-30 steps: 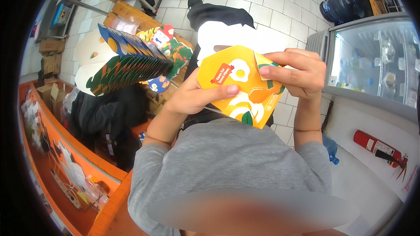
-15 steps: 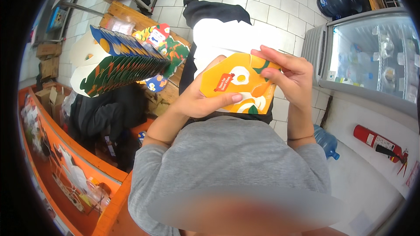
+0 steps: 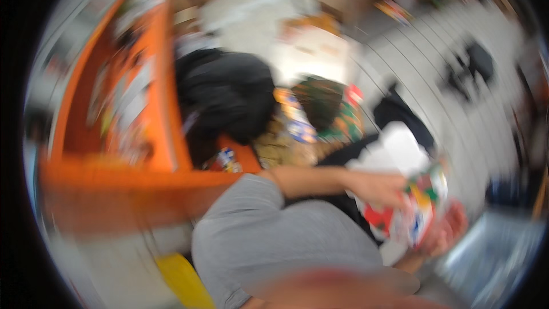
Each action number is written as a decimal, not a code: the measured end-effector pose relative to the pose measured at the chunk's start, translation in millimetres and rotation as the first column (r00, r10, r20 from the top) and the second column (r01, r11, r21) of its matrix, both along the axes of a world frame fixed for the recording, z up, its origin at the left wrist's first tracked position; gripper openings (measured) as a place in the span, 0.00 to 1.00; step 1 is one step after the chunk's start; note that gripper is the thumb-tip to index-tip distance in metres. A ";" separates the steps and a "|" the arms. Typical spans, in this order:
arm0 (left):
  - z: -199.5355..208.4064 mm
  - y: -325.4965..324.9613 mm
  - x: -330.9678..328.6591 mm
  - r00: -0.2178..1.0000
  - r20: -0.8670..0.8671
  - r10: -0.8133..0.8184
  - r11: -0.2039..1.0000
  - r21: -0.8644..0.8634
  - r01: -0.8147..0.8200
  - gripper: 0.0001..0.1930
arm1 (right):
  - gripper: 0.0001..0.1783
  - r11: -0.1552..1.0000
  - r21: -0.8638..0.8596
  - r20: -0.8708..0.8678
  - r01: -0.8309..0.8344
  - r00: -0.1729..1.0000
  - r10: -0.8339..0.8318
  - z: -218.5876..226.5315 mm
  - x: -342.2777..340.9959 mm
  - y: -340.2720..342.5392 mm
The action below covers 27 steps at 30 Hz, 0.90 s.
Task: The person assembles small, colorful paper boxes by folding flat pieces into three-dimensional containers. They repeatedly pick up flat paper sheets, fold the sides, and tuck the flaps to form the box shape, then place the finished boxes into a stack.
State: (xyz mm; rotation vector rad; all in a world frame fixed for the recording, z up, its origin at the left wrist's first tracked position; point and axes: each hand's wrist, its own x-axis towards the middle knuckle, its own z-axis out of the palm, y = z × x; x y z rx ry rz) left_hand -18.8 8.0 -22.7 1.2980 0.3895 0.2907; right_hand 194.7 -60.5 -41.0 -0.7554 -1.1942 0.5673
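Note:
Motion blur smears the whole head view. Over my lap I hold a colourful printed cardboard carton (image 3: 422, 209), with red, white, green and yellow patches showing. My left hand (image 3: 380, 187) reaches across from the left and grips its left side. My right hand (image 3: 445, 232) is against its lower right edge, fingers curled and badly blurred. Beneath the carton, white cardboard sheets (image 3: 397, 146) lie on my lap over dark trousers. To the left stand a dark green printed stack (image 3: 319, 100) and a large white piece (image 3: 309, 54).
A black cloth bundle (image 3: 229, 91) sits left of the stacks. Beyond it an orange open-topped counter (image 3: 177, 109) holds loose items. A glass-fronted fridge (image 3: 492, 257) is at the lower right, and a black object (image 3: 477, 63) stands on the tiled floor.
My view has swung left, shifting my hands toward the lower right of the picture. The carton's yellow egg-printed face has given way to a red, white and green part.

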 end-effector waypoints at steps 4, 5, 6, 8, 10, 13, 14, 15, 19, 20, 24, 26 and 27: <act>21.4 -17.5 -37.2 0.883 0.441 0.158 0.835 0.418 -0.358 0.16 | 0.20 0.879 -0.467 -0.016 0.095 0.993 -0.116 -71.1 -17.9 22.4; 20.2 -19.2 -40.2 0.870 0.449 0.203 0.814 0.417 -0.405 0.16 | 0.20 0.821 -0.567 0.016 0.067 0.997 -0.070 -88.9 -19.6 19.2; 18.4 -21.2 -44.7 0.858 0.457 0.235 0.798 0.413 -0.439 0.16 | 0.21 0.757 -0.652 0.029 0.042 0.999 -0.031 -103.3 -23.1 14.4; 10.4 -22.2 -49.1 0.868 0.390 0.308 0.839 0.318 -0.441 0.16 | 0.22 0.628 -0.778 0.039 0.001 0.998 0.047 -125.6 -27.4 4.3; 2.7 -13.0 -43.3 0.895 0.275 0.351 0.886 0.211 -0.412 0.18 | 0.23 0.514 -0.858 0.053 -0.008 0.993 0.103 -140.5 -25.1 -2.5; -6.5 -1.9 -23.6 0.861 0.319 0.397 0.898 0.056 -0.435 0.19 | 0.24 0.365 -0.931 0.062 0.003 0.987 0.151 -157.3 -12.7 -7.1; -7.9 4.8 -17.6 0.863 0.286 0.416 0.877 0.123 -0.464 0.19 | 0.25 0.322 -0.947 0.073 0.015 0.983 0.171 -160.1 -4.4 -6.7; -9.4 13.1 -13.6 0.906 0.170 0.389 0.899 0.145 -0.413 0.19 | 0.25 0.285 -0.958 0.088 0.032 0.978 0.188 -163.0 5.1 -4.9; -19.0 52.9 4.6 0.876 0.168 0.452 0.874 0.111 -0.472 0.16 | 0.28 0.152 -0.982 0.143 0.110 0.964 0.222 -172.1 51.2 17.7; -23.3 66.3 7.5 0.862 0.185 0.472 0.861 0.112 -0.495 0.16 | 0.28 0.133 -0.983 0.154 0.127 0.963 0.222 -173.0 64.4 30.1; -43.3 121.5 23.2 0.760 -0.025 0.650 0.754 0.143 -0.641 0.16 | 0.31 0.164 -0.974 0.183 0.155 0.968 0.169 -169.2 114.4 107.6; -51.3 146.6 30.7 0.682 -0.032 0.731 0.669 0.231 -0.706 0.15 | 0.31 0.280 -0.950 0.163 0.135 0.984 0.078 -165.7 138.1 161.0; -54.8 158.6 32.7 0.666 -0.058 0.744 0.657 0.251 -0.711 0.15 | 0.31 0.283 -0.948 0.172 0.147 0.983 0.067 -165.6 148.5 186.8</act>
